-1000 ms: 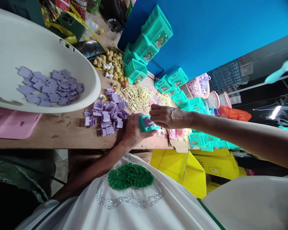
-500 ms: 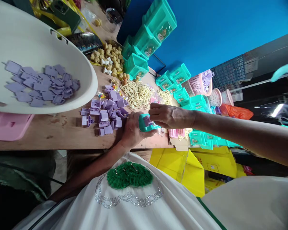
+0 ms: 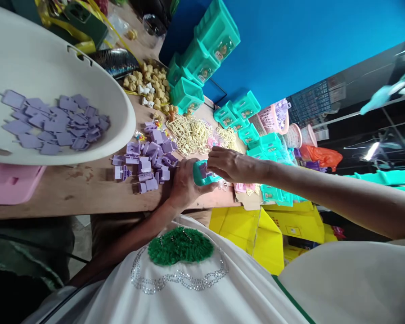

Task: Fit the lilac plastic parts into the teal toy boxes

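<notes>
My left hand (image 3: 185,182) is closed around a small teal plastic box (image 3: 199,174) at the table's front edge, its open side facing up. A purple plastic piece (image 3: 203,169) shows inside the box. Over it my right hand (image 3: 224,163) is bent down with fingers pinched at the box's opening; what the fingertips hold, if anything, is hidden behind the hand. Just left of my left hand lies a heap of purple plastic parts (image 3: 151,157). Beyond my hands spreads a pile of cream plastic frames (image 3: 191,135).
A large white basin (image 3: 121,121) with flat purple pieces (image 3: 54,121) stands at left, above a pink tray (image 3: 13,182). Small tan animal figures (image 3: 160,85) lie further back. Stacked teal boxes (image 3: 202,58) rise against a blue panel (image 3: 290,45). Yellow cartons (image 3: 246,234) sit below the table edge.
The view has shifted slightly. Both hands stay at the teal box, my right fingers still down at its opening, and the purple piece remains inside.
</notes>
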A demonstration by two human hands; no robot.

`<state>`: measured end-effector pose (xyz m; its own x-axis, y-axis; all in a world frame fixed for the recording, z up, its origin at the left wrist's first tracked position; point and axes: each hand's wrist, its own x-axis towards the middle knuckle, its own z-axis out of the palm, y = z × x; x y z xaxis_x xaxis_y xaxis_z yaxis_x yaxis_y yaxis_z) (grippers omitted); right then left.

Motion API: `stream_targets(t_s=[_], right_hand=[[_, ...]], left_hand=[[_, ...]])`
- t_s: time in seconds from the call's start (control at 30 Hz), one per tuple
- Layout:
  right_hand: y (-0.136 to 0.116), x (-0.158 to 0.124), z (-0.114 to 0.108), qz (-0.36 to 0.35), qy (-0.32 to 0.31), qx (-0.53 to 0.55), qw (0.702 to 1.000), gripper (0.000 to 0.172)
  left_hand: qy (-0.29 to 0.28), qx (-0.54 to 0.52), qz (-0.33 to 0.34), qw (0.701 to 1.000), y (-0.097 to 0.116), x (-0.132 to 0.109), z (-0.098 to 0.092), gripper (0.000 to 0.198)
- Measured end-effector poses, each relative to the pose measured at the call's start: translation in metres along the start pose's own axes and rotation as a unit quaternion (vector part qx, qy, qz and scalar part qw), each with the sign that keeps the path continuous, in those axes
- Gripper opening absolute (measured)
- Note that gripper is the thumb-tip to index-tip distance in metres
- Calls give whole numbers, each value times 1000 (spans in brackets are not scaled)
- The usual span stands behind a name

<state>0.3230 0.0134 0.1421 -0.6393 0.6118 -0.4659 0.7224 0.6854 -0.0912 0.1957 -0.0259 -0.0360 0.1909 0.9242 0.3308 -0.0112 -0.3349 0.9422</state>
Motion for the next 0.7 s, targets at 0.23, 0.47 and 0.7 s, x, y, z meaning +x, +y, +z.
stream_targets(t_s=[0.23, 0.47, 0.7], right_hand=[[-14, 11, 4, 236, -22, 55, 970, 22], [-31, 24, 1, 352, -44, 43, 934, 20], [-17, 5, 6, 347, 45, 182, 919, 22]], left_hand=[[-1, 20, 7, 1000, -3, -2, -1, 71], [-5, 42, 3, 999, -3, -1, 0, 73], [15, 22, 29, 999, -7, -2, -3, 75]])
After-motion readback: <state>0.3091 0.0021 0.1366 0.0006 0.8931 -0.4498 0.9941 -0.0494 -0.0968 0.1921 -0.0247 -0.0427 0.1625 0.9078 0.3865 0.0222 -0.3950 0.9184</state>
